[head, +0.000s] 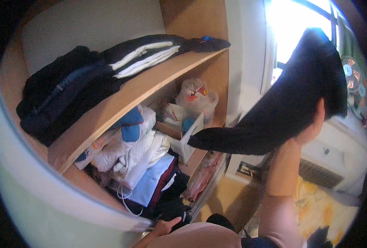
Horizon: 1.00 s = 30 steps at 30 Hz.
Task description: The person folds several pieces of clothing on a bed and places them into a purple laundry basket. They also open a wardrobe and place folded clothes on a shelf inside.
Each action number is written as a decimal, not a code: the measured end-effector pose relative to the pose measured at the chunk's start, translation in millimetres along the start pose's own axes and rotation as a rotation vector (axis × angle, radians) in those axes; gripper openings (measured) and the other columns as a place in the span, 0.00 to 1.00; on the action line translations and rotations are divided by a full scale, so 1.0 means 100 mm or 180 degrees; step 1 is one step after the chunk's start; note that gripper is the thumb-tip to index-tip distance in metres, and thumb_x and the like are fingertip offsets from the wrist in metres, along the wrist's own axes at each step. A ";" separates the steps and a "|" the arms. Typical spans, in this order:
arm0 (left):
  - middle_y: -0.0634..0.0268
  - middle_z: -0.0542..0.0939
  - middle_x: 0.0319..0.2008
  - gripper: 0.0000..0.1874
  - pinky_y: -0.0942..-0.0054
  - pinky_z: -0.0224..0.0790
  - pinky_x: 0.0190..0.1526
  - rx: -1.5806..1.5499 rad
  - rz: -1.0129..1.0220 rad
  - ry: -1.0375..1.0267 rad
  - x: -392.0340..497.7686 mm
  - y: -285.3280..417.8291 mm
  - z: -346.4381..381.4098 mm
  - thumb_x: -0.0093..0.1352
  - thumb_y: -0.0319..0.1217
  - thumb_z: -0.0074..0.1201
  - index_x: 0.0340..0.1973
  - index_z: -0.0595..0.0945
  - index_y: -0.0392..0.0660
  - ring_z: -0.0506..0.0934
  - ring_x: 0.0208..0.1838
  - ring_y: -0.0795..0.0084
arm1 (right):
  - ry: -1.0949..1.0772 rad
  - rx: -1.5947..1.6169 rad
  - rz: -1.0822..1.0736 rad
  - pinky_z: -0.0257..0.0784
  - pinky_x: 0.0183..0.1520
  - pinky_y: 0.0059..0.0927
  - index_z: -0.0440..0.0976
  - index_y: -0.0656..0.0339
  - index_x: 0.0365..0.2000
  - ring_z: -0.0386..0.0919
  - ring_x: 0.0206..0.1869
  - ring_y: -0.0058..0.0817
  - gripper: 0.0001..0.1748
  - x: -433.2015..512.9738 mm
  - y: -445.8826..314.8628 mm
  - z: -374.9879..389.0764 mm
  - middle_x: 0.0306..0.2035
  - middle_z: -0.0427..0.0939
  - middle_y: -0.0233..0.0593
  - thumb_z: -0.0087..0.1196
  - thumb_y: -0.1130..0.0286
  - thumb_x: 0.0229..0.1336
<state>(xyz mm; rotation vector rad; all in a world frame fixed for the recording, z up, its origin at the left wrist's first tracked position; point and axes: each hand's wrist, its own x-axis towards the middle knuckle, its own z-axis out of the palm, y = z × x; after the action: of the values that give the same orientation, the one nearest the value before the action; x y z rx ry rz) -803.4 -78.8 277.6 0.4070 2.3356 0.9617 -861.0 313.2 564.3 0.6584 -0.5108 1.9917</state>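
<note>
A folded black garment (273,102) is raised before the window, its narrow end sagging toward the wardrobe. My right hand (309,128) grips it from below, the thumb on its near face and the other fingers hidden behind the cloth. Low in the view, my left hand (166,227) is beside some black clothing (171,201) at the wardrobe's lower front; whether it holds any of that cloth is unclear. Dark folded clothes (69,83) and white folded clothes (146,62) lie on the upper shelf (146,90).
Below the shelf are piled clothes (140,148), a white box (188,145) and a knotted plastic bag (197,96). A pale door panel (47,192) borders the left. To the right are a fan (351,73), a white cabinet (335,148) and yellow-patterned fabric (319,210).
</note>
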 end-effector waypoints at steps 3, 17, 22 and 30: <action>0.50 0.78 0.46 0.23 0.62 0.67 0.52 -0.0939 -0.0779 0.0554 0.18 -0.17 0.03 0.64 0.39 0.54 0.55 0.75 0.53 0.76 0.49 0.55 | -0.0320 -0.0196 -0.0335 0.65 0.58 0.44 0.66 0.72 0.50 0.72 0.51 0.44 0.26 0.65 0.42 0.07 0.49 0.74 0.50 0.44 0.59 0.61; 0.54 0.78 0.46 0.34 0.61 0.68 0.50 -0.3412 -0.1958 0.2997 1.70 0.53 0.18 0.58 0.46 0.64 0.54 0.74 0.38 0.75 0.52 0.61 | -0.0775 -0.0681 -0.0691 0.67 0.57 0.32 0.75 0.66 0.43 0.75 0.48 0.38 0.16 3.55 2.17 0.48 0.44 0.78 0.43 0.45 0.68 0.61; 0.53 0.79 0.45 0.32 0.61 0.68 0.50 -0.3812 -0.1874 0.3255 1.76 0.99 -0.05 0.59 0.45 0.63 0.53 0.75 0.38 0.75 0.52 0.60 | -0.1873 -0.1313 -0.0503 0.62 0.60 0.33 0.70 0.62 0.50 0.72 0.52 0.39 0.25 4.04 3.40 1.47 0.49 0.74 0.44 0.46 0.56 0.57; 0.53 0.78 0.46 0.32 0.61 0.68 0.50 -0.4168 -0.1636 0.3395 1.83 0.75 -0.08 0.59 0.44 0.63 0.54 0.74 0.39 0.75 0.52 0.60 | -0.4683 -0.3456 0.1589 0.61 0.58 0.46 0.56 0.62 0.61 0.67 0.55 0.47 0.60 2.40 5.25 2.63 0.59 0.63 0.56 0.55 0.28 0.37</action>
<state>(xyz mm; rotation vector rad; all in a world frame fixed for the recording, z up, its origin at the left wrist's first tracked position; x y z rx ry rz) -948.1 55.0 264.0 -1.4108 1.6877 2.4007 -1358.5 68.6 873.5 1.2026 -2.5348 0.9162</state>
